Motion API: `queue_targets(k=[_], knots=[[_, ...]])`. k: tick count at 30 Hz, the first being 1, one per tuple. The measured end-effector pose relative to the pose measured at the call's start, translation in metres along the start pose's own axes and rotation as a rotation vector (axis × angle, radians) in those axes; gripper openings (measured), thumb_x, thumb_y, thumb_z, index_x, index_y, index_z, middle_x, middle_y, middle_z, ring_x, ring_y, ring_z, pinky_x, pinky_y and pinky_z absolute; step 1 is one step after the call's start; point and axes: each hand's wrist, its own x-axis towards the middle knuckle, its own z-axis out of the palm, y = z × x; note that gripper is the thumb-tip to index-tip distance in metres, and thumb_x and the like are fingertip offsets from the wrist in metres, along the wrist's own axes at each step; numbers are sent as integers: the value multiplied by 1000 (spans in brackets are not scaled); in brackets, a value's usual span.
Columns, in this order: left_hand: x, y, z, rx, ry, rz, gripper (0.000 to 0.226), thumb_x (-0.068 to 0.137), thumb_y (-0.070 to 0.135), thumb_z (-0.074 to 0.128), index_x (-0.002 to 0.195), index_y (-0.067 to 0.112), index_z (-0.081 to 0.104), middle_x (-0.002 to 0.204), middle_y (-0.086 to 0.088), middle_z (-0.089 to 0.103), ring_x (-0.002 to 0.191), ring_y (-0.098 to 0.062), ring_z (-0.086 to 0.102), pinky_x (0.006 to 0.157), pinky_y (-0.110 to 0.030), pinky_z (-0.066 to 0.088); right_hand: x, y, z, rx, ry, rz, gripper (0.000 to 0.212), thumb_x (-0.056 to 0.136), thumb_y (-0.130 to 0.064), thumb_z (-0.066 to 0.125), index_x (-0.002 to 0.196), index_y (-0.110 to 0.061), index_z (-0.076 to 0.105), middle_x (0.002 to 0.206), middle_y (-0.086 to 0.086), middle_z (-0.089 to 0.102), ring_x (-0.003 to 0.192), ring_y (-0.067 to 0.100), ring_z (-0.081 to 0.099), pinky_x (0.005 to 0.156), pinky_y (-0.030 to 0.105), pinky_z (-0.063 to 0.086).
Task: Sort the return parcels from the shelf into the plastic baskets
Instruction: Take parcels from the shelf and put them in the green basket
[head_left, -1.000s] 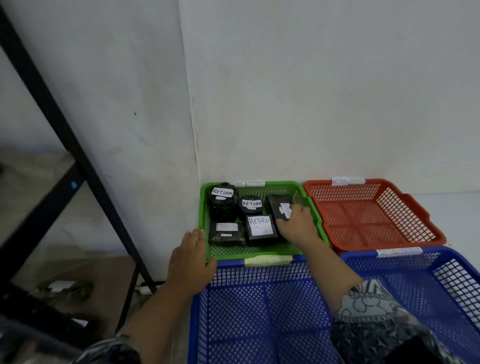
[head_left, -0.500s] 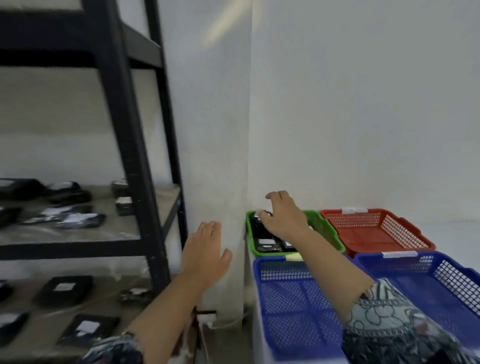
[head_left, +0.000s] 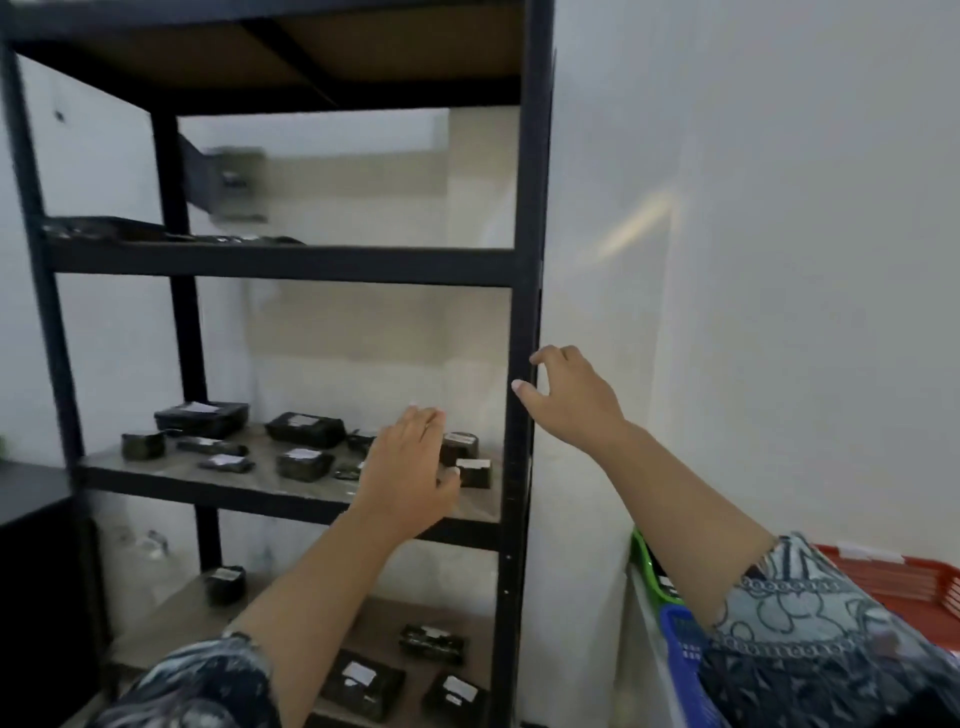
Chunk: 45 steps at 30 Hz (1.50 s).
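Both hands were held open and empty: left hand (head_left: 410, 475) over the shelf's (head_left: 291, 488) black parcels (head_left: 304, 462), right hand (head_left: 571, 397) by the right post (head_left: 522, 312).

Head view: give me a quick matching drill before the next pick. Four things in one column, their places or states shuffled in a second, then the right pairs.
Things:
1. left hand
2. right hand
3. green basket
4. blue basket

Places or states:
A. fingers open and empty, beside the shelf's right front post
B. only a rim showing, nearest the camera, under the right arm
C. reaching over the parcels on the middle shelf, holding nothing
D. a strip of rim showing, just beyond the blue one

Pairs: 1-C, 2-A, 3-D, 4-B
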Motion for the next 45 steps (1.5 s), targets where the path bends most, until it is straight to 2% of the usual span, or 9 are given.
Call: queue_targets(k=[8,13,17,24,32,37,40,42,45], knots=[[40,-89,-59,21,176,-117,66,92,35,46,146,9,19,154,-6,20,143,-22,10,116,-37,18,86,-90,7,13,50,-168,45,94,-44,48,130,-18,45,132,3,42,111,21,50,89,36,45],[93,-143,-71,49,235,-128,67,91,33,46,147,8,18,155,-6,18,144,-22,9,116,-37,17,146,-127,26,38,106,-247,41,94,-44,48,126,-19,46,127,1,44,103,19,51,80,31,42],[141,-179,-83,41,286,-107,67,92,32,47,148,9,18,155,-4,18,144,-20,7,117,-37,14,195,-146,36,5,158,-288,43,94,-43,48,130,-18,44,131,3,42,105,21,52,82,31,41],[199,-247,-83,95,387,-64,63,90,38,48,143,10,30,145,-2,32,136,-21,27,111,-37,26,276,-164,58,6,184,-259,43,95,-43,47,130,-19,43,135,2,43,114,20,50,85,32,40],[245,-288,-73,-52,412,23,59,94,40,43,143,11,30,146,-1,31,136,-16,26,113,-32,23,330,-181,97,-34,67,-136,48,92,-47,49,132,-21,41,136,4,41,115,22,50,85,33,41],[257,-306,-52,-79,382,111,72,84,54,18,143,14,33,146,0,35,138,-15,23,117,-31,8,360,-182,106,-36,-146,-1,61,88,-55,53,139,-27,35,143,5,38,127,23,43,101,36,38],[257,-312,-44,-89,430,157,72,83,52,22,140,11,38,139,-1,46,134,-18,34,116,-28,4,362,-184,109,-56,-321,67,67,86,-62,51,142,-28,36,147,1,38,131,22,40,106,35,33],[256,-314,-46,-88,420,178,75,82,53,20,142,12,35,139,0,44,133,-17,33,116,-27,1,360,-186,109,-76,-377,94,60,87,-64,48,133,-25,49,140,0,47,124,19,46,102,34,36],[255,-317,-47,-75,388,198,79,78,56,13,145,15,28,141,4,38,135,-13,26,118,-29,-1,355,-187,108,-31,-296,110,49,83,-61,57,108,-18,58,115,1,59,104,17,54,87,31,42]])
